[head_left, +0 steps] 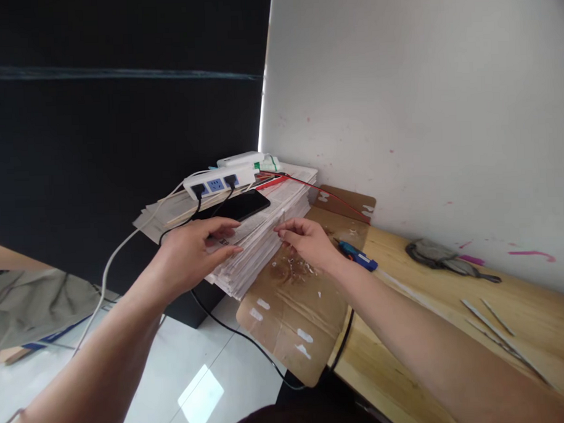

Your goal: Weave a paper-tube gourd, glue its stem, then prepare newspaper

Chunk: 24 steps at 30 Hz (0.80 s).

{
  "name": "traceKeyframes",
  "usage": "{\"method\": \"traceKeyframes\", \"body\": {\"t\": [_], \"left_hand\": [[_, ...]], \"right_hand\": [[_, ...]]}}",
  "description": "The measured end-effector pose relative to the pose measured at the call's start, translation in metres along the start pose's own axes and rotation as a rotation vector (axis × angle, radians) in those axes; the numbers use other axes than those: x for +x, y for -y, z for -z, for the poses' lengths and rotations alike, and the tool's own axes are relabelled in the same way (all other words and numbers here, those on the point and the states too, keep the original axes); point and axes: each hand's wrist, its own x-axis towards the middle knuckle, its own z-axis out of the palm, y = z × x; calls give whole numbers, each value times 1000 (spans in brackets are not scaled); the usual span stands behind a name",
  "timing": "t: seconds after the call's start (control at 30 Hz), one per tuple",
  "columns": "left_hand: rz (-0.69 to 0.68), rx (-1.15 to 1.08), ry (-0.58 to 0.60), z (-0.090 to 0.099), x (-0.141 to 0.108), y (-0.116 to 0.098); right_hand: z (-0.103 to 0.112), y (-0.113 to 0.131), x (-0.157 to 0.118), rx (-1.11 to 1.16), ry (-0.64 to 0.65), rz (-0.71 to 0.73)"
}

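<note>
My left hand hovers at the near left corner of a tall stack of newspapers, thumb and fingers apart with nothing between them. Just behind its fingers, a black phone lies on the stack. My right hand is at the stack's right side, thumb and fingertips pinched together. What they hold, if anything, is too small to make out. Under that hand lies a brown cardboard sheet with white patches and dried glue-like blobs. A blue glue gun rests just right of my right wrist.
A white power strip with black plugs sits on the newspapers. A black cable loops below the cardboard. On the wooden table are a grey cloth item and thin strips. A black panel and white wall stand behind.
</note>
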Motion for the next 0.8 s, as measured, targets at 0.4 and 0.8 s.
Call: {"method": "traceKeyframes", "body": {"t": [0.4,0.8], "left_hand": [[9,268,-87,2,5,-1],[38,341,-98,2,6,-3]], "right_hand": [[-9,17,20,-341,-60,348],[5,26,38,-900,-14,520]]}}
